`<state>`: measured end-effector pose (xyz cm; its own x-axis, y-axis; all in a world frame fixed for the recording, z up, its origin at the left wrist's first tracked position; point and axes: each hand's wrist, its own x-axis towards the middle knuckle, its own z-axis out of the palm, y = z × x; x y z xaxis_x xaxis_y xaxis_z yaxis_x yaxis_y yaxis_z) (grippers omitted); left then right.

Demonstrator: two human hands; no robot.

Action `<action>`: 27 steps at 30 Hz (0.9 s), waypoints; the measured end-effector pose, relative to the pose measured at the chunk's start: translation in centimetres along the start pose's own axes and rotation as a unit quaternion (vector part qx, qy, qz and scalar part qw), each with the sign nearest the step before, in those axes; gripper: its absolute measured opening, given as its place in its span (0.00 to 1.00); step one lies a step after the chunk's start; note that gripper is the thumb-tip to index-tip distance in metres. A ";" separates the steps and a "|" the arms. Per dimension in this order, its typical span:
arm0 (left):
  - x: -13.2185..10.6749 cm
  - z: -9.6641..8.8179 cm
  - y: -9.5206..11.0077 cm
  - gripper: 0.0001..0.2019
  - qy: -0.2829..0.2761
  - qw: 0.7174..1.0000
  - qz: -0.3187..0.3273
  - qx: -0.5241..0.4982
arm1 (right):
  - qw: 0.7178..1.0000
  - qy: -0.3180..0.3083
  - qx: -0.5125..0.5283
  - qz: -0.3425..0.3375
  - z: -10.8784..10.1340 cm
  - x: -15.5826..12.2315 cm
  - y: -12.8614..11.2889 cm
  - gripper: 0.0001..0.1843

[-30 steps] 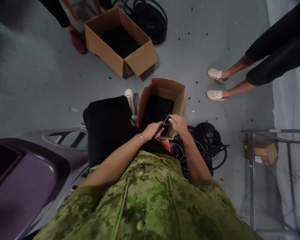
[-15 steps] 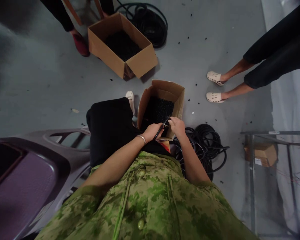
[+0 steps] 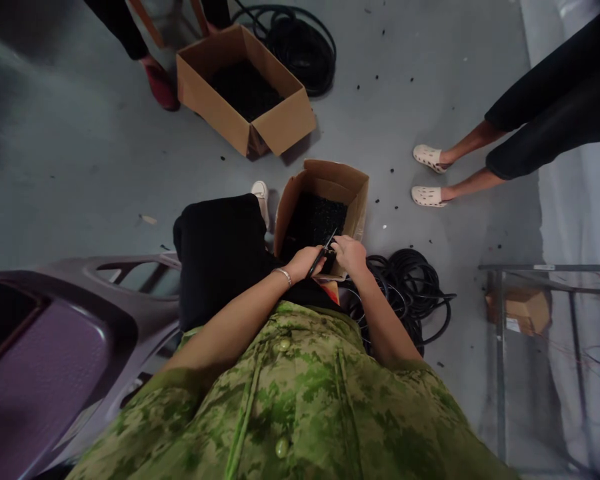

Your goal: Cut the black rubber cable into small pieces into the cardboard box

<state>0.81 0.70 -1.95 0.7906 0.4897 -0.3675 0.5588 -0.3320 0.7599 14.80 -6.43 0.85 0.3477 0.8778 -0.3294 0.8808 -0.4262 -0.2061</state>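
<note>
My left hand (image 3: 304,261) is closed around a pair of scissors (image 3: 316,263) with dark handles; the thin blade points up and to the right. Facing it, my right hand (image 3: 349,253) is closed in a pinch near the blade. A small dark piece seems to be at its fingertips, too small to name. Both hands are over the near end of an open cardboard box (image 3: 359,203). Many small black pieces (image 3: 320,217) lie inside that box.
Another cardboard box (image 3: 285,123) with black pieces stands ahead, beside coiled black hose (image 3: 300,57). More hose (image 3: 413,280) lies right of my box. A person in pale clogs (image 3: 429,195) stands at right; another's red shoe (image 3: 161,87) shows at left. A purple-grey chair (image 3: 80,347) stands left, a metal frame (image 3: 500,360) right.
My right hand has shifted slightly left, closer to the scissors, and more of the bright blade shows now. My left hand stays nearly in place.
</note>
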 end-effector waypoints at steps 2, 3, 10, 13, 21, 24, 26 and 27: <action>0.1 0.1 0.1 0.10 0.006 1.000 0.004 0.021 | 1.000 -0.001 -0.005 0.005 -0.1 0.2 -0.1 0.18; 0.2 0.2 0.1 0.10 0.009 0.999 0.005 0.033 | 1.000 -0.002 -0.007 0.009 -0.1 0.3 -0.2 0.18; 1.3 0.9 -0.8 0.09 -0.021 0.999 -0.033 0.008 | 0.997 -0.049 -0.030 0.050 0.4 0.8 -0.8 0.17; 1.7 0.9 -1.1 0.11 -0.026 0.999 -0.022 0.030 | 0.995 -0.065 -0.038 0.058 1.1 0.8 -1.4 0.17; 1.6 1.0 -0.7 0.11 -0.046 0.984 -0.116 -0.131 | 0.996 -0.075 -0.023 0.050 2.8 0.3 -0.3 0.16; 1.3 0.8 -0.7 0.16 0.007 0.978 -0.099 -0.184 | 0.998 -0.035 0.018 0.055 2.5 -0.2 1.4 0.15; 1.3 0.7 -0.6 0.19 0.031 0.974 -0.075 -0.210 | 0.996 0.006 0.072 0.044 2.0 -0.4 2.3 0.16; 1.2 0.6 -0.6 0.20 0.036 0.971 -0.067 -0.228 | 0.994 0.029 0.102 0.029 1.6 -0.4 2.6 0.16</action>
<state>1.60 0.98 -3.16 0.6900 0.5638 -0.4539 0.4739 0.1221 0.8721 16.41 -8.27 -1.01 0.4198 0.8590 -0.2930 0.7769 -0.5070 -0.3732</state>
